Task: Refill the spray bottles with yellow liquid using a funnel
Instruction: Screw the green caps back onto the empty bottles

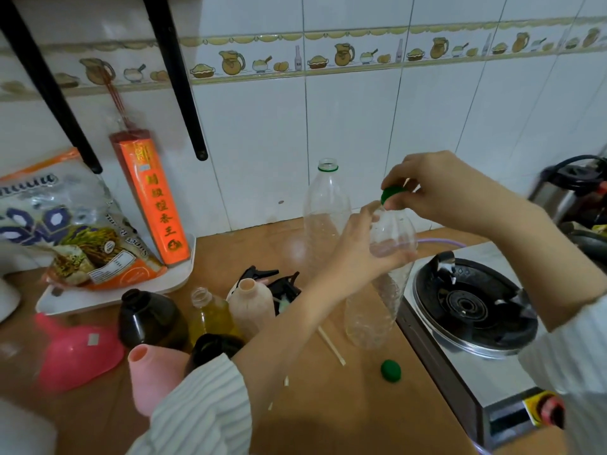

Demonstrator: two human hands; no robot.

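Our left hand wrapped around a tilted clear bottle, our right hand raised, fingers pinching its green cap

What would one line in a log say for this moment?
left hand: holds clear bottle | right hand: on green cap at bottle mouth | pink funnel: unused on counter

Behind the left forearm, the black spray triggers are half hidden. Below it, 1 pink bottle loses its base under the striped sleeve. The rice bag is cut off left.
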